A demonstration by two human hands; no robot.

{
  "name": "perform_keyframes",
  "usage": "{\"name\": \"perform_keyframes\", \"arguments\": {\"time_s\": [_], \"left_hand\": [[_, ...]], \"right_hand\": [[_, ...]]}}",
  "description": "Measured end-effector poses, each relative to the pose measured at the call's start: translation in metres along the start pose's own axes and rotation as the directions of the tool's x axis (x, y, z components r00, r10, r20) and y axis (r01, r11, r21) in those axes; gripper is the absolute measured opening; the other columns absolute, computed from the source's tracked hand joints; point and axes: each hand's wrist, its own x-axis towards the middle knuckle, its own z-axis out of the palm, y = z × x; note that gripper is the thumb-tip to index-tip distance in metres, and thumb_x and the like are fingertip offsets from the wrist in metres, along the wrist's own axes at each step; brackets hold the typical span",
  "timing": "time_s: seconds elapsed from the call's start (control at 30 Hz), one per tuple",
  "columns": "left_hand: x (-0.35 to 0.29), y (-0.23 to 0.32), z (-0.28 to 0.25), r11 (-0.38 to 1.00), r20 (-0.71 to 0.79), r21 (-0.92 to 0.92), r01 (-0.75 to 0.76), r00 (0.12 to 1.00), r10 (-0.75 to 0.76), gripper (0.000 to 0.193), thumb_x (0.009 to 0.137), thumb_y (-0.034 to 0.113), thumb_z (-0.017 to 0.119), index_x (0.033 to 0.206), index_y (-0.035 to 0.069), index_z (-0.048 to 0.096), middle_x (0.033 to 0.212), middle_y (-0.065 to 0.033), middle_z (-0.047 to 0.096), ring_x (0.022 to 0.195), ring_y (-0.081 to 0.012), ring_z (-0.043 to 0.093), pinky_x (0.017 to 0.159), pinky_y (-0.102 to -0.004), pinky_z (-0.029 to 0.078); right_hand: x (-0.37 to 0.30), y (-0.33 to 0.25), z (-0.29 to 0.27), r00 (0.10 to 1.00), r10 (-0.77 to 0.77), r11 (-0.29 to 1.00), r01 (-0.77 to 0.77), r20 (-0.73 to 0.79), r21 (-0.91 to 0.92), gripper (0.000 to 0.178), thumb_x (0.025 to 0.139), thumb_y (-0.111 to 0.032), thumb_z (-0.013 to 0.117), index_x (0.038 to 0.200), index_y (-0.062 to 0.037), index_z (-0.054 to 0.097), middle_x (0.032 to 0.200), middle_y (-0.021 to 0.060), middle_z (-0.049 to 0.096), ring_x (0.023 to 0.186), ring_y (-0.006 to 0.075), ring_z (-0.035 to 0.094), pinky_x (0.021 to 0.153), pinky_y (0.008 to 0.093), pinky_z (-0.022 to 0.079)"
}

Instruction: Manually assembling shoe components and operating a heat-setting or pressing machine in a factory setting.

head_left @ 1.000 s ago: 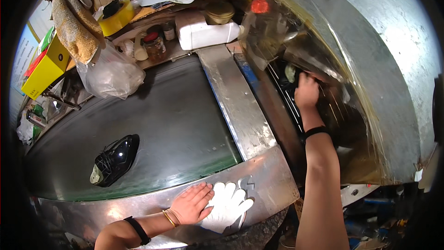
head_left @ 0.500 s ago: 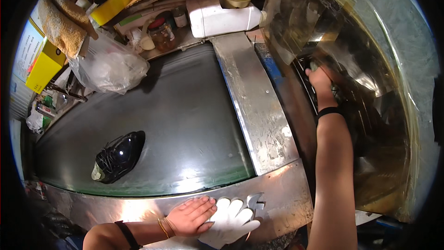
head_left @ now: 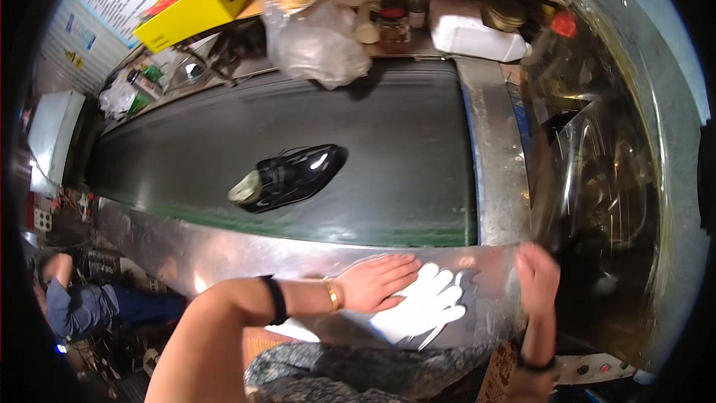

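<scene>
My left hand point(head_left: 377, 283) lies flat on the metal ledge, fingers stretched out together, their tips at the edge of a white work glove point(head_left: 426, 304). At the ledge's right end, beside the dark opening, my right hand point(head_left: 537, 277) is smeared by motion. Its fingers look bent, but I cannot tell whether they hold anything. A glossy black lace-up shoe point(head_left: 298, 177) rests on the dark conveyor belt point(head_left: 403, 179), toe to the right, with a pale form showing at its heel opening. Neither hand touches the shoe.
Right of the belt, a clear plastic curtain point(head_left: 608, 172) hangs around the dark opening. A shelf behind holds a white jug point(head_left: 477, 30), jars, a plastic bag point(head_left: 317, 45) and a yellow box point(head_left: 195, 7). Another person point(head_left: 89, 302) is at far left. A dark hooked piece point(head_left: 467, 280) lies by the glove.
My right hand has come back out of the curtained opening toward me, to the ledge's right end. The view has swung left. My left hand stays beside the glove.
</scene>
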Motion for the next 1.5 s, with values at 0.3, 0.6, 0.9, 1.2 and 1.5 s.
{"name": "perform_keyframes", "arguments": {"time_s": [0.3,0.6,0.9,1.2,1.5], "left_hand": [[-0.022,-0.018,0.003,0.986,-0.403,-0.140,-0.089,0.915,0.025,0.050,0.082,0.019,0.068,0.128,0.003,0.057,0.138,-0.0187,0.053,0.132,-0.0383,0.046,0.113,-0.0506,0.034],[-0.169,-0.143,-0.134,0.566,-0.543,-0.065,0.822,0.447,-0.711,0.082,0.068,0.040,0.086,0.131,0.001,0.054,0.130,-0.0214,0.057,0.126,-0.0377,0.051,0.106,-0.0448,0.041],[-0.117,-0.090,-0.152,-0.448,0.500,-0.854,0.264,0.655,-0.567,0.064,0.089,0.066,0.058,0.098,0.003,0.068,0.072,-0.0141,0.068,0.056,-0.0255,0.066,0.042,-0.0258,0.050],[0.070,0.014,-0.103,-0.027,0.523,-0.839,0.543,0.793,-0.311,0.052,0.092,0.057,0.060,0.099,0.006,0.069,0.079,-0.0114,0.070,0.055,-0.0203,0.066,0.037,-0.0224,0.041],[0.288,0.070,-0.027,0.929,-0.051,-0.231,0.289,0.950,-0.308,0.060,0.075,0.027,0.072,0.125,-0.001,0.055,0.121,-0.0249,0.064,0.114,-0.0390,0.061,0.099,-0.0440,0.048]], "right_hand": [[-0.338,-0.029,0.091,0.725,0.668,0.647,-0.454,-0.168,0.612,0.021,0.093,-0.007,0.060,0.111,0.0045,0.062,0.088,0.0099,0.068,0.074,0.0134,0.062,0.068,0.0261,0.051],[-0.434,-0.011,0.113,0.766,0.590,0.721,-0.357,-0.255,0.594,0.022,0.094,-0.007,0.060,0.114,0.0042,0.062,0.091,0.0092,0.069,0.075,0.0131,0.063,0.069,0.0261,0.052],[-0.388,-0.011,0.154,0.923,0.355,0.852,-0.252,-0.151,0.459,0.021,0.092,-0.005,0.065,0.110,0.0050,0.066,0.093,0.0093,0.072,0.083,0.0116,0.066,0.075,0.0262,0.053],[-0.410,0.008,0.132,0.846,0.401,0.883,-0.254,-0.352,0.396,0.019,0.089,-0.010,0.070,0.105,-0.0001,0.071,0.092,0.0091,0.074,0.081,0.0114,0.067,0.074,0.0269,0.052],[-0.430,-0.011,0.105,0.720,0.570,0.814,-0.429,-0.397,0.392,0.023,0.090,-0.015,0.069,0.109,-0.0034,0.071,0.088,0.0056,0.073,0.081,0.0113,0.067,0.074,0.0271,0.052]]}}
